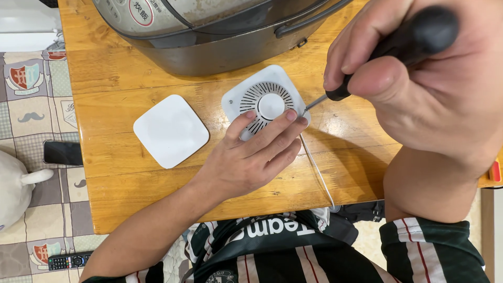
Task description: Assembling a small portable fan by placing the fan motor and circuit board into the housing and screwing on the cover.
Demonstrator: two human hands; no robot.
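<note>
My left hand (250,157) rests on the wooden table (126,73), its fingers pressing the near edge of a small white square device (264,94) with a round slotted vent. My right hand (424,78) grips the black handle of a screwdriver (403,42). Its thin metal tip touches the device's right corner beside my left fingertips. A white square cover (171,131) lies flat to the left of the device, apart from both hands. A thin white cable (317,170) runs from the device toward my body.
A large grey rice cooker (209,31) stands at the table's far side, just behind the device. On the patterned floor mat to the left lie a black phone (62,153) and a remote control (70,260). A white plush shape (15,188) sits at the left edge.
</note>
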